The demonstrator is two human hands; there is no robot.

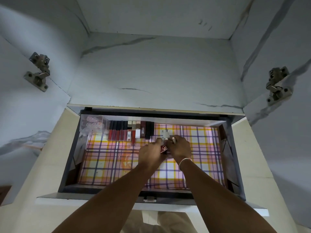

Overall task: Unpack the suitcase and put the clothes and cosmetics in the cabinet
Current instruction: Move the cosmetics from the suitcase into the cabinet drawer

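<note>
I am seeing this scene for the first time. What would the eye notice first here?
The bright plaid liner of the open drawer stands out. At its middle, the left hand and right hand meet over small cosmetics. A row of lip glosses lines the far edge.

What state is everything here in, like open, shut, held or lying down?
Drawer: pulled open, lined with plaid paper.
Cabinet doors: both swung open.
Lip gloss tubes: lying side by side along the back.
Clear plastic case: resting in the back left corner.
Left hand: gripping small cosmetics.
Right hand: gripping small cosmetics too.
</note>
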